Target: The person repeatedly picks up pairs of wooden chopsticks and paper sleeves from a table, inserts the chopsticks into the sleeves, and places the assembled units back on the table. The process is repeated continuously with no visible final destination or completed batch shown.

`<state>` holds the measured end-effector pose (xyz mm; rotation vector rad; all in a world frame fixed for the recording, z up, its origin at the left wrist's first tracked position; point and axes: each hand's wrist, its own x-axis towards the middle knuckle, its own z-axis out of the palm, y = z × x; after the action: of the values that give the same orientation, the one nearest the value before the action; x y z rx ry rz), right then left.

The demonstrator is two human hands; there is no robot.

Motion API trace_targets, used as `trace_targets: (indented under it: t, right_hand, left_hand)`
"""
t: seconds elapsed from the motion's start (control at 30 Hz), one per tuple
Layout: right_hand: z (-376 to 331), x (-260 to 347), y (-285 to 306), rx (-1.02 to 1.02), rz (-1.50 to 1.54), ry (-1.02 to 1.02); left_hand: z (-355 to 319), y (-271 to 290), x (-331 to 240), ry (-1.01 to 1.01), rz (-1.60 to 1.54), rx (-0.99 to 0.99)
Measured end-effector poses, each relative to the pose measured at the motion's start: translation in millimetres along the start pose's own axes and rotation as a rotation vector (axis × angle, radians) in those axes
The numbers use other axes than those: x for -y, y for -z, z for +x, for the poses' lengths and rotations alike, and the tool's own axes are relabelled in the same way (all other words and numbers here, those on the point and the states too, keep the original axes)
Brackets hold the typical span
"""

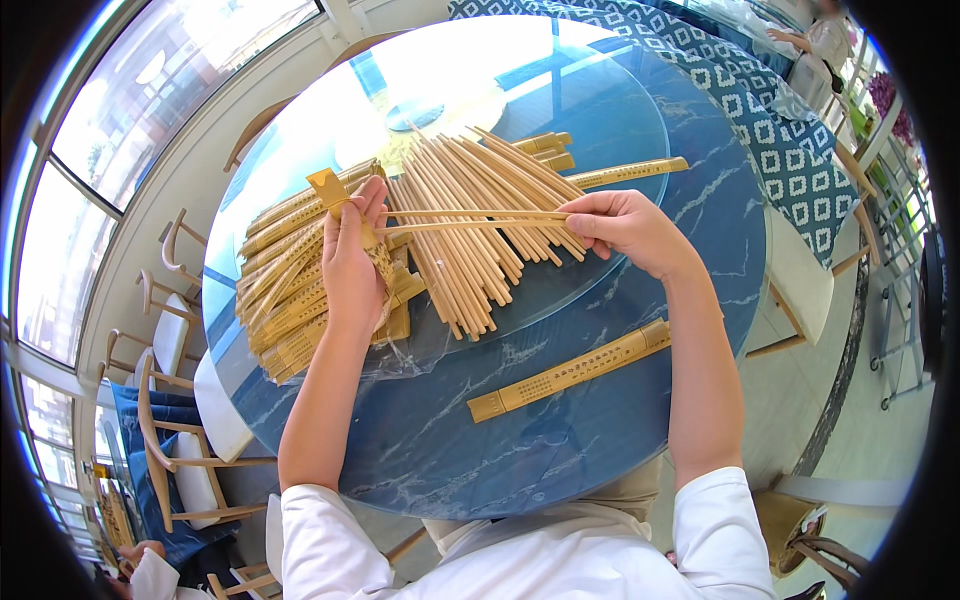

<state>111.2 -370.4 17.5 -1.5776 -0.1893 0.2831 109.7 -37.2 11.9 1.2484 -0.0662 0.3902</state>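
Note:
My left hand (352, 268) is closed on a gold paper chopstick sleeve (326, 188), whose top end shows above the fingers. In my right hand (632, 232), a pair of wooden chopsticks (490, 214) is pinched near one end. They lie almost level, and their other ends reach to my left hand; whether they enter the sleeve is hidden. Below them spreads a heap of loose chopsticks (462, 285). A stack of gold sleeves (285, 305) lies around and under my left hand. One more gold sleeve (570, 375) rests on the table's near part, partly behind my right forearm.
The round blue marbled table (540, 455) carries a glass turntable (600, 90). Further gold sleeves (640, 172) lie beyond the heap. Wooden chairs (190, 460) stand at left, beside windows. Patterned blue cloth (770, 130) covers a surface at far right. Other people (825, 50) appear at the edges.

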Motion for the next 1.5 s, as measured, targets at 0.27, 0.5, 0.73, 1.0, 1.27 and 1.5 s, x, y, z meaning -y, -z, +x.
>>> trace_targets:
  t: [0.27, 0.5, 0.73, 1.0, 1.27, 1.5]
  right_hand:
    - [-3.1, 3.1, -0.9, 0.045, 0.056, 0.039]
    - [-2.9, 4.3, -6.8, 0.050, 0.216, 0.082]
    - [2.7, -2.3, -40.8, -0.011, 0.420, 0.179]
    - [3.4, -0.7, -24.3, -0.213, 0.375, 0.365]
    - [5.3, -1.6, -24.1, -0.162, 0.538, 0.447]
    - [2.0, 2.8, -20.9, -0.256, 0.507, 0.476]
  left_hand:
    - [3.4, 7.2, 1.1, -0.034, 0.019, -0.009]
    - [-1.7, 5.5, 3.8, 0.019, 0.034, 0.053]
    - [-22.6, -8.5, 8.7, 0.089, 0.274, 0.396]
    - [-18.8, -3.7, -1.7, 0.024, 0.537, 0.468]
    - [-27.0, -16.6, -31.1, 0.457, 0.567, 0.629]
    - [-30.6, -18.4, -32.4, 0.544, 0.521, 0.717]
